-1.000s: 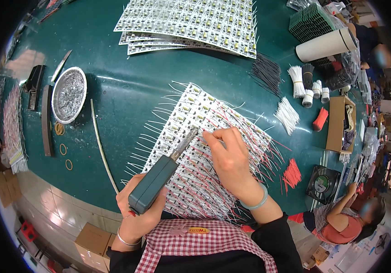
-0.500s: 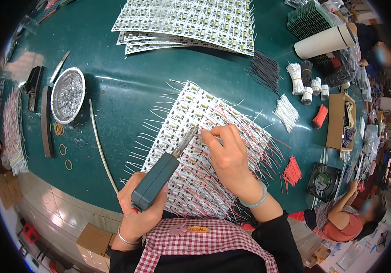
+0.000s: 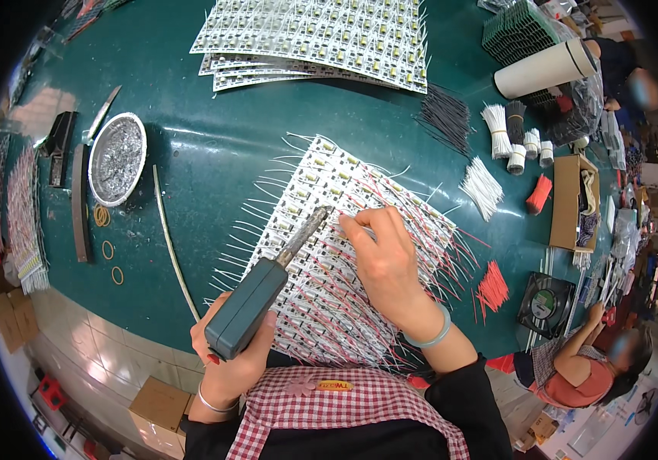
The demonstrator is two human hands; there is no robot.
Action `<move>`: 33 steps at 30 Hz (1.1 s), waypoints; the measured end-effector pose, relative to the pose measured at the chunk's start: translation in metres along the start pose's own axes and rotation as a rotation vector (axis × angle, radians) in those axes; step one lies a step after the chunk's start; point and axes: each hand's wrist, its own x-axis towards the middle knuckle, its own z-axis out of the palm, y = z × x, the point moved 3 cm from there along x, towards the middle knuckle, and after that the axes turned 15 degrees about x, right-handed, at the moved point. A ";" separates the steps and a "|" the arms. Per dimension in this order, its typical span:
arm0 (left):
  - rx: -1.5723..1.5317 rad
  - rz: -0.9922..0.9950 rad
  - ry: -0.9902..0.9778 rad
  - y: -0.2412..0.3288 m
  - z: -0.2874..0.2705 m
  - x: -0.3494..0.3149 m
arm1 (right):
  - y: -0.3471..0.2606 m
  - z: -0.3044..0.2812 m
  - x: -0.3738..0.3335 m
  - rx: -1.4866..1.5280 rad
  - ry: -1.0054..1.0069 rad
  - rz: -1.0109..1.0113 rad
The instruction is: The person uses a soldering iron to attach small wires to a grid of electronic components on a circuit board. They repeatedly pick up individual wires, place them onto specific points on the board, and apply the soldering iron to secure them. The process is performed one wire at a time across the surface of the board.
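Note:
My left hand (image 3: 229, 368) is wrapped round the dark green handle of a soldering iron (image 3: 247, 307). The iron's greyish metal tip points up and right, over a white circuit board panel (image 3: 319, 165) in front of me. Rows of small components cover this panel, white wires stick out along its left side, and many red wires lie across its right and lower parts. My right hand (image 3: 388, 268) hovers at the panel's middle, thumb and forefinger pinched just right of the iron tip. What sits in that pinch is too small to make out.
A stack of similar panels (image 3: 313, 38) lies at the back. A bowl of solder scraps (image 3: 118, 159) stands left. On the right are black wires (image 3: 445, 119), white wires (image 3: 481, 188), red wires (image 3: 493, 285), a fan (image 3: 545, 305) and a cardboard box (image 3: 566, 203). A co-worker (image 3: 585, 368) sits far right.
My left hand has drawn the soldering iron a little down and left, so its tip is farther from my right fingertips. The right hand stays almost in place, still pinched.

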 end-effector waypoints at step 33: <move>-0.025 -0.020 0.119 -0.013 -0.011 -0.012 | -0.025 -0.006 -0.007 0.074 0.042 0.050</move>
